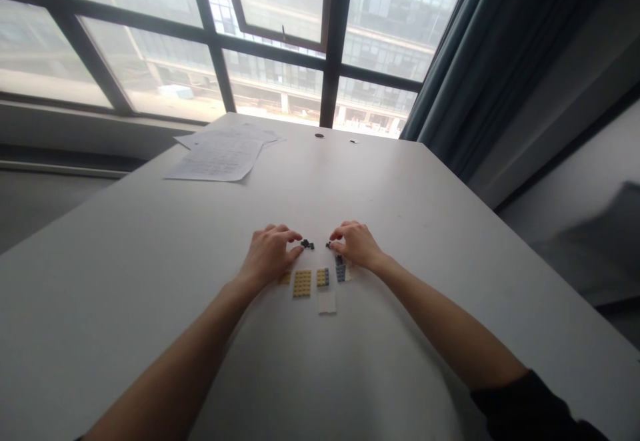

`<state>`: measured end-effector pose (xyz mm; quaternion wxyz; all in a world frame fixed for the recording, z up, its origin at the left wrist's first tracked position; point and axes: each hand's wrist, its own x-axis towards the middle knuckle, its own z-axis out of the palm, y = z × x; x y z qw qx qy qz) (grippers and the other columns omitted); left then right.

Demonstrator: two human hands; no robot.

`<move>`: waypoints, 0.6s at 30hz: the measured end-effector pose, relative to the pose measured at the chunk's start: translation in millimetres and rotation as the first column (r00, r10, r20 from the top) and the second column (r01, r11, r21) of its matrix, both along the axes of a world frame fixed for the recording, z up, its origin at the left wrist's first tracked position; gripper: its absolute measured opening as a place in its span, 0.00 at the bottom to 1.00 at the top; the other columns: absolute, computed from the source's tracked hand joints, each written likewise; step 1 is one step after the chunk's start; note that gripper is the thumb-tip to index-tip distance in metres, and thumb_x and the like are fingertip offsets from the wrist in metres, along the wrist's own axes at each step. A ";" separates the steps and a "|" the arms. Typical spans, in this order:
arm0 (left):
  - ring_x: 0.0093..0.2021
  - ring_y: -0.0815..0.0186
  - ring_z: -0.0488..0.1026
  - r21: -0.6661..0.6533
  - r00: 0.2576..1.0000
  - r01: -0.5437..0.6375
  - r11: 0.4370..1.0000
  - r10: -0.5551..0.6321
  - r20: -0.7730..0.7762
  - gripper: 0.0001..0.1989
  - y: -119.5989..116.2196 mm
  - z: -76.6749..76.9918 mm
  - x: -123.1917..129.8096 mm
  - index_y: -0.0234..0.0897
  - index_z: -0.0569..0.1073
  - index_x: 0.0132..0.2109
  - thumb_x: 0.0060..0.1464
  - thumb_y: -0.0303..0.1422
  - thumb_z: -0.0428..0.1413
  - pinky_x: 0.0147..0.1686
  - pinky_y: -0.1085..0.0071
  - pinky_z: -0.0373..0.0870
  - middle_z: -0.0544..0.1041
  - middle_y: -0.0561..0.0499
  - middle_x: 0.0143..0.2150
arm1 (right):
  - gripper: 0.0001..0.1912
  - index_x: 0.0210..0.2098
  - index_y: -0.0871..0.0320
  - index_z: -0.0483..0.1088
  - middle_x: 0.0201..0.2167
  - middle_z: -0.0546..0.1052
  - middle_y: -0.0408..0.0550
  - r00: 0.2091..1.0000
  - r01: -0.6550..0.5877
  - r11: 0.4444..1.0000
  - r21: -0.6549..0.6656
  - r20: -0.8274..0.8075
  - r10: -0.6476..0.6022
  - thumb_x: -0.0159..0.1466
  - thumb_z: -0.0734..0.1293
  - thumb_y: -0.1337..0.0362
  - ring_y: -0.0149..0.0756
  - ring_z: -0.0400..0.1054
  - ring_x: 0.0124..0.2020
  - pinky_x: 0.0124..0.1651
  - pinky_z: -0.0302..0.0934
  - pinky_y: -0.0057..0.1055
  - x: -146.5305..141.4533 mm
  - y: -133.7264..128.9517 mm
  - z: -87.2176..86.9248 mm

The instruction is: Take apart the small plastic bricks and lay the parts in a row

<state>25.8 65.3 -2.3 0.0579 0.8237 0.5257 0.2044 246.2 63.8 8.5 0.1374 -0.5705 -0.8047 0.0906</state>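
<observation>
My left hand [271, 251] rests over the table with its thumb and forefinger apart, beside a small cluster of black toy brick pieces [307, 244]. Across a short gap, the fingertips of my right hand [356, 243] close on a tiny black brick piece [329, 245]. A yellow studded plate [302, 283] lies nearer to me, with a smaller yellow and grey plate [323, 277] to its right. Another yellow piece [285, 278] is partly hidden by my left hand. Grey studded pieces [341, 271] lie just below my right hand, partly covered.
A flat white square piece [327, 303] lies closest to me on the white table [390, 194]. Printed paper sheets [225, 151] are spread at the back left. Two round holes [319, 135] sit near the far edge. Windows and a dark curtain [465, 61] stand beyond.
</observation>
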 end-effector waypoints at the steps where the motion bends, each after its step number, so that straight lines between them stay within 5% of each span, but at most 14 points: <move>1: 0.44 0.56 0.70 0.001 1.000 0.003 1.000 -0.003 -0.005 0.12 0.6 -1.3 2.1 0.43 0.78 0.42 0.53 0.39 0.55 0.46 0.60 0.61 0.78 0.49 0.40 | 0.07 0.37 0.55 0.77 0.36 0.76 0.47 1.000 -0.003 1.000 -0.005 0.016 0.003 0.59 0.67 0.63 0.38 0.67 0.42 0.47 0.55 0.34 -4.2 0.7 -0.1; 7: 0.45 0.55 0.69 0.046 0.998 0.058 0.997 -0.057 -0.035 0.14 6.8 -6.8 10.0 0.47 0.77 0.47 0.53 0.36 0.55 0.46 0.58 0.61 0.76 0.48 0.43 | 0.08 0.36 0.54 0.77 0.36 0.77 0.47 1.000 -0.012 1.000 -0.028 0.021 0.012 0.58 0.66 0.66 0.38 0.67 0.42 0.47 0.56 0.33 -13.1 2.6 0.6; 18: 0.47 0.55 0.67 0.040 0.982 0.189 0.981 -0.187 -0.040 0.08 8.4 -6.8 20.0 0.47 0.79 0.36 0.53 0.34 0.54 0.48 0.55 0.59 0.76 0.50 0.43 | 0.08 0.35 0.54 0.78 0.35 0.78 0.46 1.000 0.022 0.998 -0.054 -0.011 -0.023 0.59 0.66 0.65 0.34 0.68 0.39 0.45 0.56 0.30 -3.7 4.4 1.7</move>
